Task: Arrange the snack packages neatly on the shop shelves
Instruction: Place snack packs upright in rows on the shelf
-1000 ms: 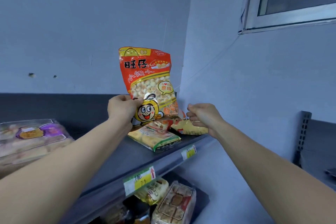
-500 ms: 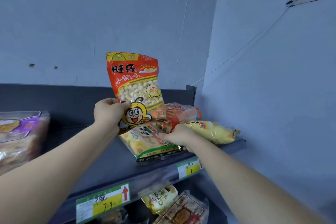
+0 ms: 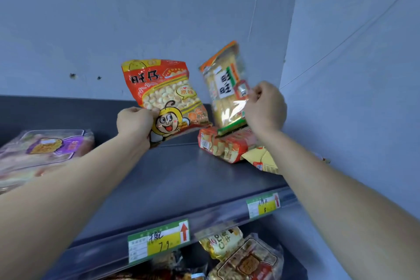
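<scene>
The shelf (image 3: 181,179) is judged half arranged: the orange puff bag (image 3: 163,93) is gripped upright at its back by the left hand (image 3: 135,120), the rice cracker pack (image 3: 225,88) pinched upright by the right hand (image 3: 266,107), red pack (image 3: 222,145) and yellow pack (image 3: 263,161) not yet straightened.

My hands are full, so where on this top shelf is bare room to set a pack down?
Bare top shelf lies between the purple-labelled pack on the left and the red cracker pack, in front of the orange bag your left hand holds. The right end is crowded: the red cracker pack and a yellow pack lie there.
</scene>
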A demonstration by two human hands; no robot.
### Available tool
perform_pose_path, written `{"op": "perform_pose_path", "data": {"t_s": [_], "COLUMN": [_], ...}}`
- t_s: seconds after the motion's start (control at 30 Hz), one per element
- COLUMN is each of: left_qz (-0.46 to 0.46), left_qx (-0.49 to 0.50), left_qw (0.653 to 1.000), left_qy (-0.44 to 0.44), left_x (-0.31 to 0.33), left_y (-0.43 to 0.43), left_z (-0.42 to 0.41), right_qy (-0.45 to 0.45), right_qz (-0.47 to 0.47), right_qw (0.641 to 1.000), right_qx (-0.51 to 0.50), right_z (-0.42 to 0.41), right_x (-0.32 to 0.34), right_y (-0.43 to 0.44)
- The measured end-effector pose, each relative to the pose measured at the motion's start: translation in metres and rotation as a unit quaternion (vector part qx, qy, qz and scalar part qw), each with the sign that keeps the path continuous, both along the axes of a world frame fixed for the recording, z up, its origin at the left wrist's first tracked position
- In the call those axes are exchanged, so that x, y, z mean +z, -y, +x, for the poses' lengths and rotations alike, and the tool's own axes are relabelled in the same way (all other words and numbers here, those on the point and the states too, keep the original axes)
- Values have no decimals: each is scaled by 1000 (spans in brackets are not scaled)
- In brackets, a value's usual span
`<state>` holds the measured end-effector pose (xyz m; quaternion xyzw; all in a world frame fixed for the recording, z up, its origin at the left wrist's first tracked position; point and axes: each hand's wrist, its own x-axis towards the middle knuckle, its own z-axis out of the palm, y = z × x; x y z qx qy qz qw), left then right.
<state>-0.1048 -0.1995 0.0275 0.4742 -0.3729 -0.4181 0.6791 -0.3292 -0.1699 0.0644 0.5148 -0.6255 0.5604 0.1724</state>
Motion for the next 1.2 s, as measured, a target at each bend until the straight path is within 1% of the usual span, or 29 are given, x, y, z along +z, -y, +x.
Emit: {"op": "perform_pose_path", "data": {"t_s": [0.1,0.2,0.37,0.5,0.6,0.67,0.7,0.77,0.83,0.93,1.1,1.2], "left_qz": [42,86,148,170,157,110,87,43,15,-31,-22,-27], "left_qx": [-21,-49,-108,-151,-172,-144,-126,-109,-116,-98,-32,12], "left_qw": [999,993,974,962,956,955,957,969,979,985,997,998], "left_qy": [19,71,132,151,181,236,248,219,167,141,67,58], "left_x": [-15,-30,-50,-51,-45,-43,-42,-34,-30,-29,-34,-40], "left_y": [3,8,15,12,3,2,-1,-18,-33,-60,-114,-151], "left_z": [-5,-16,-31,-37,-38,-38,-37,-36,-35,-26,0,23], "right_qy": [75,105,134,152,158,156,155,157,154,165,187,202], "right_qz": [-65,-82,-59,-32,-22,-21,-21,-17,-11,-12,24,53], "right_qw": [995,990,986,983,980,980,979,974,969,953,916,889], "right_qx": [16,41,79,100,117,125,133,160,194,255,353,408], "right_z": [-8,-11,-13,-13,-9,-4,-1,6,15,32,59,79], "right_x": [4,-3,-15,-25,-32,-38,-41,-45,-49,-52,-63,-72], "right_y": [0,-2,-9,-13,-13,-13,-14,-18,-24,-36,-63,-83]}}
